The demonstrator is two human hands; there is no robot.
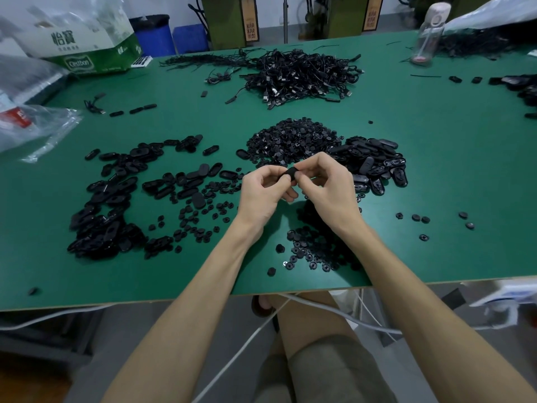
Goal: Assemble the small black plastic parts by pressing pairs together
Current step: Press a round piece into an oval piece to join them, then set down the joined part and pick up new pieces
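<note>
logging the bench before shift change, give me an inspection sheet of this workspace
surface: green table, strewn with black pieces
job's things: black part pinched by left hand and right hand; oval shells heaped left and right, round pieces in the middle
clutter: plastic bags, cardboard box, bottle
grippers: both hands curled on the part
cables: black cable heap at the back; white cords below the table edge
surroundings: blue bins beyond the table
</note>
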